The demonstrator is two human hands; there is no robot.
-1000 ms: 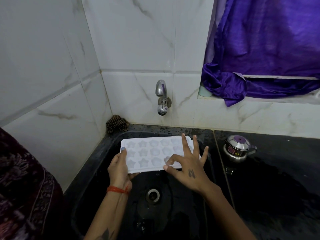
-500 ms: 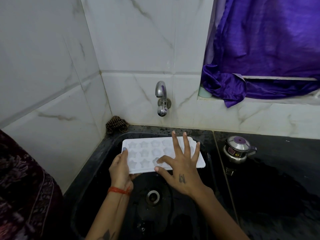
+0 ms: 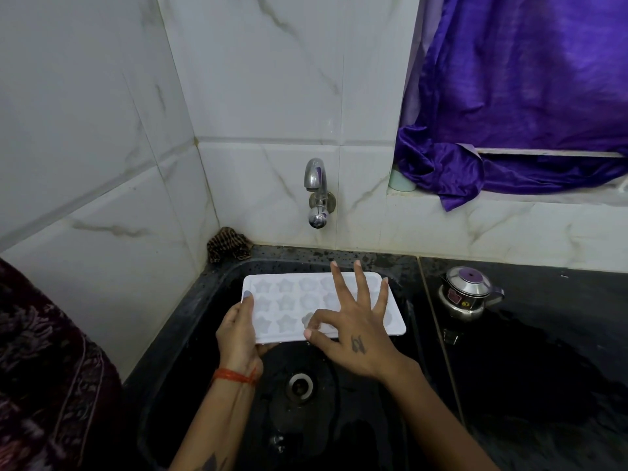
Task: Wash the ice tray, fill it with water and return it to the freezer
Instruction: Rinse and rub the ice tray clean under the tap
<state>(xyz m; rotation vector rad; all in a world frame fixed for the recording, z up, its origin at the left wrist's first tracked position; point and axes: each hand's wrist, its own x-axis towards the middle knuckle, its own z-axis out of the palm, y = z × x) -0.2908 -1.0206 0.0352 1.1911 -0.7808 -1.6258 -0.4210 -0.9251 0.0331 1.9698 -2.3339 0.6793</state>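
Over the black stone sink (image 3: 204, 334), the left hand (image 3: 238, 334) grips the white plastic star-moulded ice tray (image 3: 289, 300), whose cups' contents are unclear, while the right hand (image 3: 350, 334), fingers spread, rubs one cup.

White star-moulded ice tray (image 3: 289, 302), black sink (image 3: 190, 334), purple curtain (image 3: 526, 96), white marble-veined tiles (image 3: 265, 79).

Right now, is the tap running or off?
Off: no stream falls from the tap toward the ice tray held over the sink.

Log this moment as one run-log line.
stage: washing | left hand: grips ice tray edge | right hand: rubs tray mould | tap: no water visible
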